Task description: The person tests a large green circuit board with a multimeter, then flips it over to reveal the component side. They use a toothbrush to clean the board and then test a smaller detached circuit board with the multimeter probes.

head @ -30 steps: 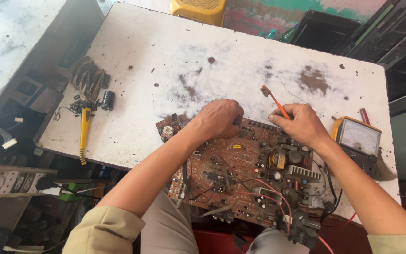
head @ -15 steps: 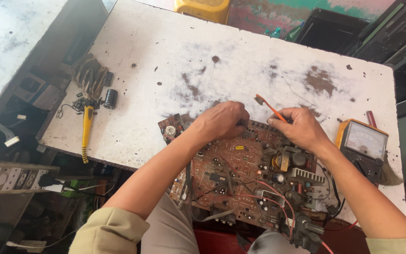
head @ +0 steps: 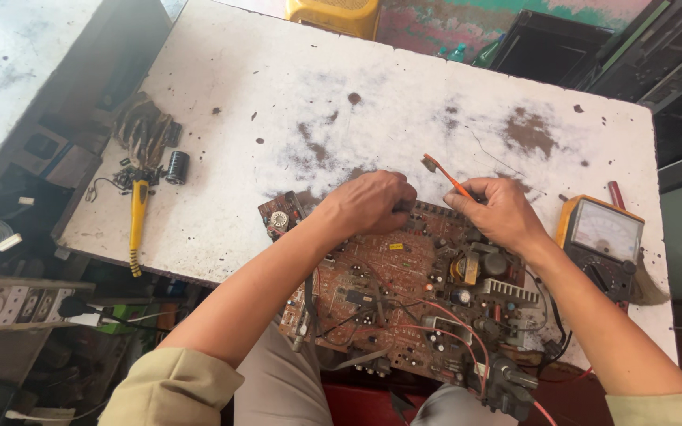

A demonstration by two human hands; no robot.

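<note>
Near — circuit board [head: 404, 308] overhangs my tabletop [head: 278, 102] edge | left hand [head: 372, 203] pressed, fingers curled, on board's far edge | right hand [head: 499, 211] — fingers pinch an orange toothbrush [head: 444, 175], bristles up-left | meter [head: 601, 244] at right | far left: yellow-handled tool [head: 137, 221], black capacitor [head: 177, 167]

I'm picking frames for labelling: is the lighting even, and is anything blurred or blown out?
Head view: bright daylight nearly washes out the white table; circuit board, left hand and right hand are sharp; the left and right margins fall into dark shadow; table edges bow slightly.
</note>
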